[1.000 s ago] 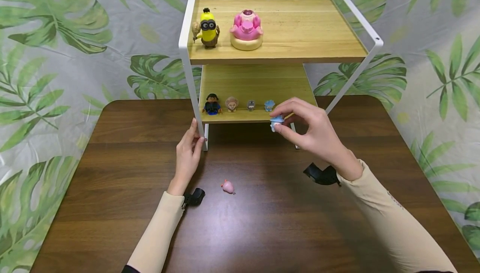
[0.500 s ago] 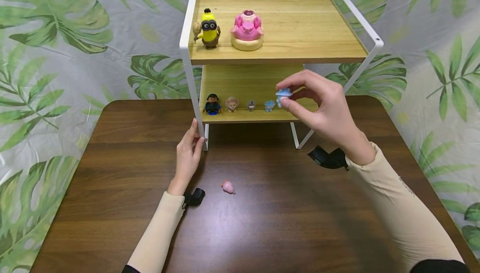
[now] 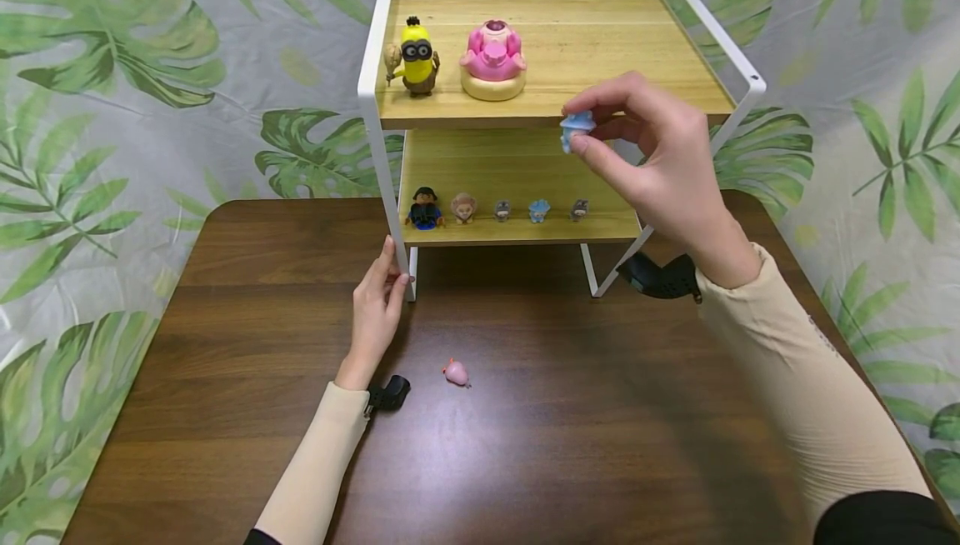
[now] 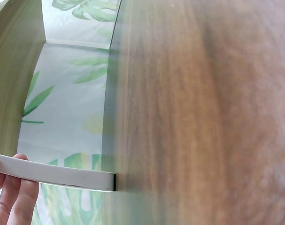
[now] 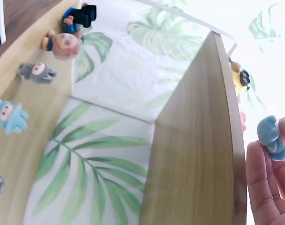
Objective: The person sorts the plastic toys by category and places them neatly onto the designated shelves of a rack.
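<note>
My right hand pinches a small light-blue toy figurine between thumb and fingers, in front of the top board's front edge. In the right wrist view the blue figurine is raised beside that board. My left hand holds the shelf rack's white front left leg; the left wrist view shows fingers behind the white bar. Along the lower board stand a dark-haired figure, a brown figurine, grey figurines and another blue one.
The top board bears a yellow goggled figure and a pink toy on a cream base. A small pink toy lies on the brown table. A leaf-patterned cloth hangs behind.
My right hand has risen with the blue figurine from below the lower board's edge to the top board's edge. A grey figurine it hid is now visible. The left hand stays put.
</note>
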A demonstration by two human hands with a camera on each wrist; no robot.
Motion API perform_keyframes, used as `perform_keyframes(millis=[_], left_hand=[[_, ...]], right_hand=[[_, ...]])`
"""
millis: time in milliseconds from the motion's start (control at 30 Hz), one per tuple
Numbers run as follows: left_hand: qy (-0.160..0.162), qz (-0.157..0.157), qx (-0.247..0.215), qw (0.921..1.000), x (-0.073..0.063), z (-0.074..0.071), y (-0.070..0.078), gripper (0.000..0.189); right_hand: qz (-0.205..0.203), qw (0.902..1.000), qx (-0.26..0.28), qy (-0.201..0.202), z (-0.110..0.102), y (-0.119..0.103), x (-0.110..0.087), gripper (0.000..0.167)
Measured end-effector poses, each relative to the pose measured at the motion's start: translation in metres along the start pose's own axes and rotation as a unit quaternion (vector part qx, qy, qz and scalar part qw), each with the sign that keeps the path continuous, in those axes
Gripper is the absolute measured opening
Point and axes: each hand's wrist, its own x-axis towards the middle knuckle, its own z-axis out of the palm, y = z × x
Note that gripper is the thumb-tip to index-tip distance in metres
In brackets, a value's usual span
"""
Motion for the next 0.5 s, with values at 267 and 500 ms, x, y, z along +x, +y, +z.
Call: perform_keyframes(millis=[267,500], left_hand=[[0.001,0.003,0.002,1.0,0.0,0.0,0.001,0.088],[-0.003,-0.003,-0.001,1.0,-0.001,0.0,-0.001,0.088]], right_hand=[[-0.021,0.9996,-0.017,0.007,-0.005,0.006,0.013,0.021],[-0.04,0.9986,-0.032,0.01,-0.007,0.012,0.024,0.02]])
